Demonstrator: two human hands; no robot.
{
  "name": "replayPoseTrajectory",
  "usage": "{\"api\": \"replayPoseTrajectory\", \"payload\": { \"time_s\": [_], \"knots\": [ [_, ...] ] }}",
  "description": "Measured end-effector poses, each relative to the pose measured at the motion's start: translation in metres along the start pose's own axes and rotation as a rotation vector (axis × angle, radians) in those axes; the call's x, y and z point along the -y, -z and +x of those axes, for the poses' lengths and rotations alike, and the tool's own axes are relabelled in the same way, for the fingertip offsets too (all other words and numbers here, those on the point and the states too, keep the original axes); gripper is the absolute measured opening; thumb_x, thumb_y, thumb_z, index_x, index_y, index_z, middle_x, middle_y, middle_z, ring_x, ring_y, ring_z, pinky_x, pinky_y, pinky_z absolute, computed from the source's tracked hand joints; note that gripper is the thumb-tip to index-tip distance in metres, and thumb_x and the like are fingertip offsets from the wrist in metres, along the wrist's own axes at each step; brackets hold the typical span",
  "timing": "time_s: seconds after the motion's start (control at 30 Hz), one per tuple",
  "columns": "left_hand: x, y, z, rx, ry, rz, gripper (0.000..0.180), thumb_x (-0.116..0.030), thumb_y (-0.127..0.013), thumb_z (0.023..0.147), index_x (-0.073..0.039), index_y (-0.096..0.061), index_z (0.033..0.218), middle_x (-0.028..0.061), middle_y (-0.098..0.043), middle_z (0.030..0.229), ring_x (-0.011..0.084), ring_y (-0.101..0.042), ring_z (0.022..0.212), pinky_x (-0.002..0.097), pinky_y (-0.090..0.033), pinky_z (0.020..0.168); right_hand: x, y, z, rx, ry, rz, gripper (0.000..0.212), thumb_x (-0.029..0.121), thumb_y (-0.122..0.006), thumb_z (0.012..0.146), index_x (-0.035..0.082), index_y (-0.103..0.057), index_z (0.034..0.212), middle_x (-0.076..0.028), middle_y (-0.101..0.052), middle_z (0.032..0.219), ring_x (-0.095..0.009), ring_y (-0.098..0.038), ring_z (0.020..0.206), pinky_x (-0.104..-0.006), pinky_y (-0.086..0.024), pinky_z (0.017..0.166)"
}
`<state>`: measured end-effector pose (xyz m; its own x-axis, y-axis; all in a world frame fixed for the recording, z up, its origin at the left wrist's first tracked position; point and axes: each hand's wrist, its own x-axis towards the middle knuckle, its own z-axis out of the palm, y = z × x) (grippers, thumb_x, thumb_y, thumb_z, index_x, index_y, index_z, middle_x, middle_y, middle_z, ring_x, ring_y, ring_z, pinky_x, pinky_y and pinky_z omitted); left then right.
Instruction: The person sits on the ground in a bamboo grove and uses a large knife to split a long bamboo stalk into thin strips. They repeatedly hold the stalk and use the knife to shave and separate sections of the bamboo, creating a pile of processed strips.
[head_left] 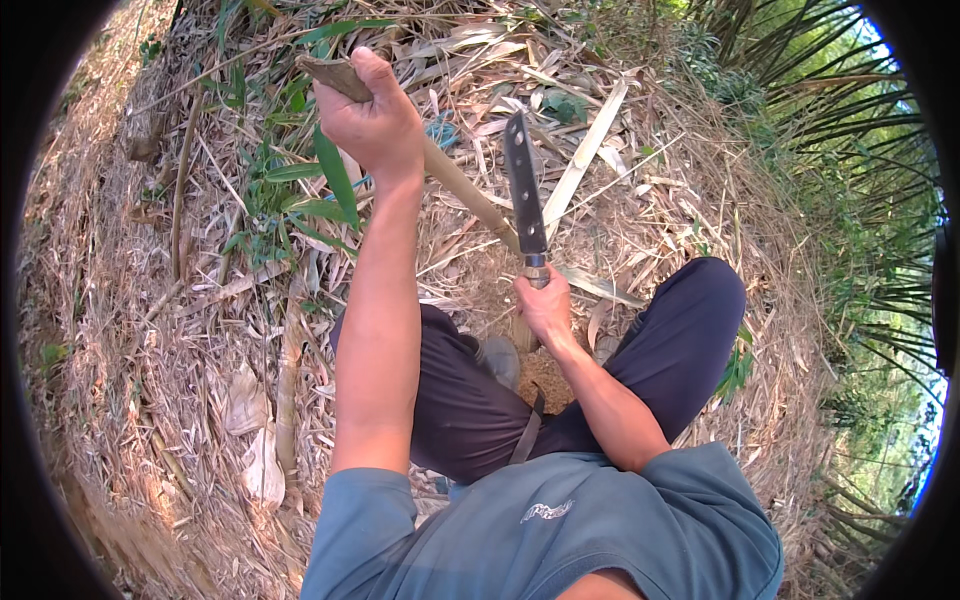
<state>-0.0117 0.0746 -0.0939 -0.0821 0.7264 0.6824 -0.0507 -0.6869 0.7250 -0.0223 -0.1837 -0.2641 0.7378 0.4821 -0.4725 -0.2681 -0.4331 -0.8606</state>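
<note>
Gripping a stick (455, 175) with the left hand (372, 120), fingers wrapped fully round its upper end, thumb on top. Running from that fist down and right across the ground, the pale brown stick, slanted, with its lower end lost near the base of the blade. Clenched round the handle of a machete (524, 190), the right hand (545, 305), fingers shut tight, knuckles up. Pointing up and away from the body, the dark blade, just right of the stick and nearly touching it low down; whether steel meets wood, impossible to tell. Held out long and straight, the left arm; bent at the elbow and drawn closer to the body, the right.

Spread to either side of the machete handle, two knees in dark trousers (690, 340). Below the handle, between the knees, a grey shoe (500, 358) on a bare patch of brown soil. Lower still, a blue-grey shirt (560, 530) filling the bottom edge. Covering the ground all round the stick, dry straw and pale bamboo husks (585, 150). Left of the stick, green leaves (335, 175) growing through the litter. Far right of the machete, drooping green fronds (840, 130) against bright light.
</note>
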Motion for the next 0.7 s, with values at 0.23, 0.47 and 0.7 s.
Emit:
{"api": "replayPoseTrajectory", "payload": {
  "time_s": [0.23, 0.47, 0.7],
  "knots": [
    [-0.007, -0.001, -0.005, -0.013, 0.006, 0.063, 0.021, -0.016, -0.062, 0.095, -0.001, -0.052, 0.084, 0.0023, -0.055, 0.062, 0.0122, -0.051, 0.053, 0.0294, -0.041, 0.051, -0.006, 0.001, 0.001, -0.056, -0.001, -0.015, 0.021, 0.019, -0.067, 0.079, 0.002, -0.063, 0.090, -0.002, -0.060, 0.064, -0.012, -0.053, 0.056, -0.0321, -0.044, 0.054],
    [-0.012, 0.001, -0.009, 0.006, 0.127, 0.048, 0.023, -0.018, -0.061, 0.096, -0.002, -0.052, 0.083, 0.0026, -0.055, 0.064, 0.0134, -0.052, 0.055, 0.0305, -0.041, 0.052, 0.021, 0.013, -0.007, 0.139, -0.075, 0.011, 0.013, 0.012, -0.064, 0.082, 0.001, -0.058, 0.086, -0.003, -0.058, 0.062, -0.013, -0.057, 0.050, -0.0289, -0.047, 0.050],
    [-0.024, -0.003, -0.025, 0.185, 0.104, -0.272, 0.028, -0.030, -0.045, 0.101, -0.005, -0.050, 0.089, 0.0002, -0.045, 0.073, 0.0092, -0.042, 0.065, 0.0260, -0.035, 0.060, 0.064, 0.040, -0.013, 0.070, 0.248, 0.131, 0.018, 0.013, -0.065, 0.080, 0.002, -0.065, 0.094, 0.001, -0.063, 0.071, -0.007, -0.056, 0.062, -0.0258, -0.045, 0.058]
  ]
}}
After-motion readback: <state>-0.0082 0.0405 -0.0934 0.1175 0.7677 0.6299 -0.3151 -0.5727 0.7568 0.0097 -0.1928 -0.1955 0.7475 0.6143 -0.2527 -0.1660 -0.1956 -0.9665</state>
